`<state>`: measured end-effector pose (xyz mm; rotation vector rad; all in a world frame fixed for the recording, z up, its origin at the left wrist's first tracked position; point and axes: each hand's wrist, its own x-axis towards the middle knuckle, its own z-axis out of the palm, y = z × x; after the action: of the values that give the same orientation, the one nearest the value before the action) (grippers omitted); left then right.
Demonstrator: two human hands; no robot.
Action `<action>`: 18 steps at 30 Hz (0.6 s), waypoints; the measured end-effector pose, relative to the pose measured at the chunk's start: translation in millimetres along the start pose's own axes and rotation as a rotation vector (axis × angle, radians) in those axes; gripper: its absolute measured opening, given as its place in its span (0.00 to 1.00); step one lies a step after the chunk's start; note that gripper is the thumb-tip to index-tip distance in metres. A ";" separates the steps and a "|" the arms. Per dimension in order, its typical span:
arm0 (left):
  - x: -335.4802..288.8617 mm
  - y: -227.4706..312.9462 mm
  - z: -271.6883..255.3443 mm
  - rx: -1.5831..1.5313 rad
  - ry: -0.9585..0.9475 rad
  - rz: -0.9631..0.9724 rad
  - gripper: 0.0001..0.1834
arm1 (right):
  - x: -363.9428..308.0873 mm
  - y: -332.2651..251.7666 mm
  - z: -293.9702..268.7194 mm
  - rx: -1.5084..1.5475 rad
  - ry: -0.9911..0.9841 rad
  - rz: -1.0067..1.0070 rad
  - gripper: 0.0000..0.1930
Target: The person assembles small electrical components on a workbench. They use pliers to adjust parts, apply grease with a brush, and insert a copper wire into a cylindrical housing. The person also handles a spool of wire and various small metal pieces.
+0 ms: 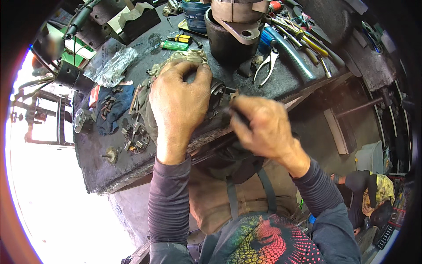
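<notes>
My left hand [180, 94] is closed over a crumpled, dirty rag [192, 56], its fingertips hidden from view. Against that hand lies a dark, round metal part [216, 91] near the bench edge, partly covered by the hand. Just right of the part, my right hand [263, 125] is closed in a pinch and slightly blurred. Something dark and thin shows between its thumb and fingers, but its kind is not clear. A small brownish piece [234, 94] sticks up by the right fingertips.
Behind my hands stand a black metal housing [228, 48] and a blue tub [194, 17]. Pliers [269, 66] and a silver tube [293, 55] lie at right. Leftward are a plastic bag [112, 64], a blue cloth [115, 105] and a brush-holder plate [135, 137]. Another person [371, 193] crouches at far right.
</notes>
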<state>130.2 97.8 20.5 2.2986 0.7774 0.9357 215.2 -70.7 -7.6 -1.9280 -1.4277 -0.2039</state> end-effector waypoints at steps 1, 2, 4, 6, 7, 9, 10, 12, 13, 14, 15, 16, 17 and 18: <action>1.0 -0.4 0.5 0.006 0.010 -0.001 0.17 | 1.4 1.3 -3.5 -0.031 0.014 0.039 0.07; 0.1 -0.5 0.3 0.011 0.007 -0.005 0.17 | 2.1 1.1 -5.0 0.002 -0.030 0.001 0.08; 1.0 -0.8 0.7 0.017 0.004 -0.006 0.17 | 5.5 2.5 -7.9 0.009 -0.055 -0.022 0.08; 1.7 -1.3 1.0 0.017 -0.006 -0.004 0.18 | 7.8 3.4 -9.3 -0.049 -0.065 0.041 0.08; 1.8 -1.4 0.8 0.019 0.000 -0.003 0.18 | 8.3 3.2 -9.7 -0.034 -0.097 -0.011 0.09; 2.5 -1.1 0.4 0.041 0.004 -0.004 0.18 | 8.0 1.1 -10.0 -0.003 -0.135 -0.077 0.09; 2.1 -0.6 1.2 0.049 -0.006 -0.003 0.18 | 8.8 3.2 -12.7 -0.075 -0.126 -0.045 0.09; 2.1 -0.1 1.7 0.058 -0.016 -0.010 0.18 | 8.8 2.8 -14.9 -0.051 -0.114 -0.031 0.08; 2.3 0.1 1.8 0.063 -0.012 -0.012 0.18 | 9.0 2.8 -16.8 -0.033 -0.121 -0.051 0.08; 1.9 0.7 2.5 0.067 -0.008 -0.016 0.18 | 10.2 3.0 -16.9 -0.050 -0.123 -0.040 0.08; 2.2 1.0 3.2 0.065 0.002 -0.013 0.18 | 11.2 2.8 -17.9 -0.071 -0.122 -0.027 0.08; 2.4 1.1 3.2 0.068 0.013 -0.008 0.18 | 11.9 2.5 -17.7 -0.090 -0.124 -0.022 0.08; 2.5 1.2 2.9 0.063 0.011 -0.013 0.18 | 12.2 1.8 -18.7 -0.110 -0.084 -0.014 0.08; 2.2 1.4 2.3 0.060 -0.001 -0.012 0.18 | 12.5 0.9 -17.8 -0.062 -0.120 -0.055 0.08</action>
<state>133.7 97.7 21.0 2.3435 0.8284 0.9175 225.6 -72.3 11.5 -1.9812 -1.5713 -0.1619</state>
